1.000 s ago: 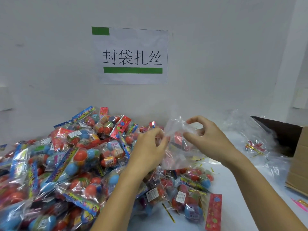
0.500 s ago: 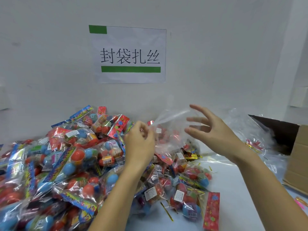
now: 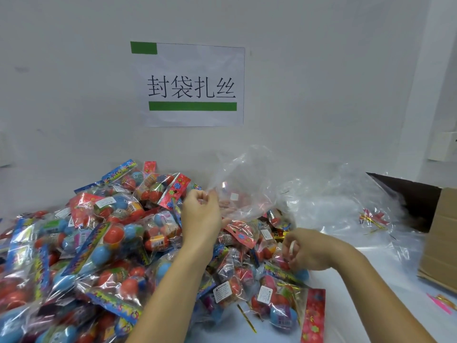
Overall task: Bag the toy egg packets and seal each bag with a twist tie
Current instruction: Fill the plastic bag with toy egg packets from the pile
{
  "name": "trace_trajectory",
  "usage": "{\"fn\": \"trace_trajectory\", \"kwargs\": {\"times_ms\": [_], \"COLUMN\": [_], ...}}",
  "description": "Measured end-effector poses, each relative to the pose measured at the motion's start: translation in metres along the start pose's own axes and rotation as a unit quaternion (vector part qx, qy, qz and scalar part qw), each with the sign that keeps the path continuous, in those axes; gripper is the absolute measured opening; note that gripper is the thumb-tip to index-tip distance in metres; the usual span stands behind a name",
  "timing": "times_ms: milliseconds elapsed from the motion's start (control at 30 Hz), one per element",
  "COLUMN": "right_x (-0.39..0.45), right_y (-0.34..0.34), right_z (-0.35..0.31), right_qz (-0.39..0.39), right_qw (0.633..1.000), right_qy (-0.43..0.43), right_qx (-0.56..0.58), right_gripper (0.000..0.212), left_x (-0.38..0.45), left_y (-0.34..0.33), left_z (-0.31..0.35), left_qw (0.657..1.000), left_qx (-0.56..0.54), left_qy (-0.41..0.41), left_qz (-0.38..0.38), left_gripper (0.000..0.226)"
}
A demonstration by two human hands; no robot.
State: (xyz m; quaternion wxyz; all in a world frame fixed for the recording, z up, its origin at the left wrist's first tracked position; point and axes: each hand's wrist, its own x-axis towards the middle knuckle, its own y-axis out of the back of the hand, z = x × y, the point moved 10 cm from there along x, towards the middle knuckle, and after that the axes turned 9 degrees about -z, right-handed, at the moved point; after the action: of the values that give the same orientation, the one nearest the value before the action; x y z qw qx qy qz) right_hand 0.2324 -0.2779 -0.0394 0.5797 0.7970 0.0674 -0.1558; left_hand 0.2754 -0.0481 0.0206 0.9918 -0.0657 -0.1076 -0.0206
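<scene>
A: What hangs on the white wall [image 3: 321, 70] above and beyond the fingers?

B: A paper sign [image 3: 193, 84], black characters between a green block at top left and a green bar below.

A: And to the right of the fingers?

B: A brown cardboard box [image 3: 442, 233], open, its dark inside showing, standing on the white table [image 3: 385, 273].

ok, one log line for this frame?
left hand: holds clear plastic bag open | right hand: grasping at toy egg packets | no twist tie applied
</scene>
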Motion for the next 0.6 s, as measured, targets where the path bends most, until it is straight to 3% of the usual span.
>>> {"fn": "trace_trajectory", "kwargs": {"times_ms": [233,333,400,500,600], "right_x": [0.007,0.001,-0.003,-0.004,0.0], "right_y": [-0.004,0.008,0.005,-0.022,-0.035], "right_z": [-0.001,-0.014,-0.025,-0.038,-0.04], "right_qz": [0.027,0.052,0.017,-0.09,-0.12], "right_qw": [0.999,0.998,0.998,0.992,0.989], "right_qy": [-0.006,0.037,0.062,0.062,0.051], "right_qx": [-0.03,-0.011,0.009,-0.063,-0.072], "right_gripper": [0.043,0.031,0.021,0.053,0.073], "left_x": [0.001,-0.001,-0.003,-0.006,-0.008], "left_y": [0.002,0.002,0.002,0.002,0.0], "left_z": [0.002,0.005,0.007,0.012,0.014], "left_qw": [1.0,0.999,0.999,0.999,0.999], "left_qx": [0.028,0.035,0.035,0.05,0.046], "left_qy": [-0.002,-0.003,-0.006,-0.011,-0.006], "left_qz": [-0.001,-0.004,-0.004,0.001,-0.007], "left_gripper": [0.017,0.017,0.018,0.021,0.021]}}
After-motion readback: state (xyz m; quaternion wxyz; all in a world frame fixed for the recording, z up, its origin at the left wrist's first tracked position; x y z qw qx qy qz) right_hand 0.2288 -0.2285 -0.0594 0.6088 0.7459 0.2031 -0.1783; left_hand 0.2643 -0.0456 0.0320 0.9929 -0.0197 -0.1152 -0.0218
